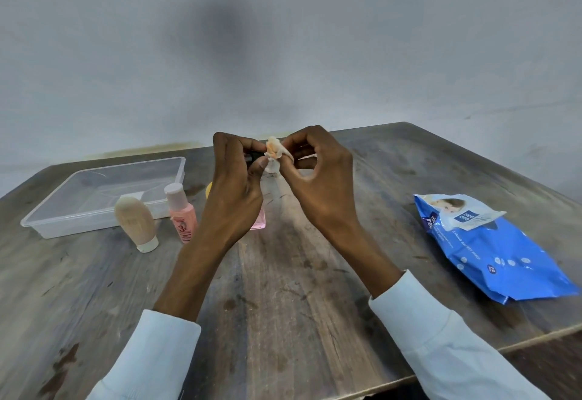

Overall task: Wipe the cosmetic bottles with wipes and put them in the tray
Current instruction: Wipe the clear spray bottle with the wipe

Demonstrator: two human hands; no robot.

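Both hands are raised over the middle of the table. My left hand grips a small dark item, mostly hidden by its fingers. My right hand pinches a crumpled white wipe with an orange stain against that item. A clear plastic tray sits at the back left. In front of it stand a beige tube on its white cap and a pink bottle with a pale cap. A pink bottle and a yellow item peek out behind my left wrist.
A blue wet-wipe pack with its flap lifted lies on the right of the worn wooden table. The table's front right edge runs near my right sleeve. A grey wall rises behind.
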